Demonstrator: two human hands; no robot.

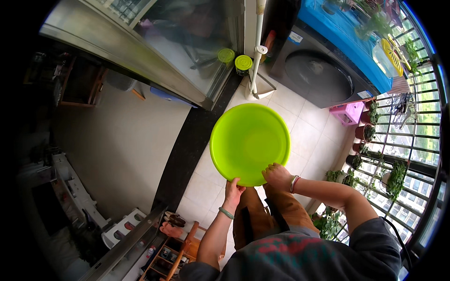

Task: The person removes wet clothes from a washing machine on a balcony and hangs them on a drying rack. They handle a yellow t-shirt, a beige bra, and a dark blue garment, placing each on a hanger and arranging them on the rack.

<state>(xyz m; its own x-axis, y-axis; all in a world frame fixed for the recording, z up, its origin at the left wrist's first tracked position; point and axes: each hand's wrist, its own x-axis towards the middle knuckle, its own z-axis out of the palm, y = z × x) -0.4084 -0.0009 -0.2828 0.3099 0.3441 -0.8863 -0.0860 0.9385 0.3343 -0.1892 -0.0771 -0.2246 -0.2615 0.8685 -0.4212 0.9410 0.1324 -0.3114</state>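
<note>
A round, bright green plastic basin (226, 140) is held out in front of my body, its hollow side up and nothing in it. My left hand (233, 191) grips the near rim with the thumb over the edge; the fingers underneath are mostly hidden. Farther right along the same rim, my right hand (277, 175) is closed with its fingers curled over the edge. A green bangle (226, 213) circles the left wrist, and bracelets (294, 184) circle the right.
A dark front-loading washing machine (318, 75) stands far right under a blue cover (347, 37). Beside it are a pink stool (347, 113) and potted plants along the barred window. A white pipe (257, 56), a green-lidded can (243, 62), a sliding glass door and a shoe rack (165, 257) lie around.
</note>
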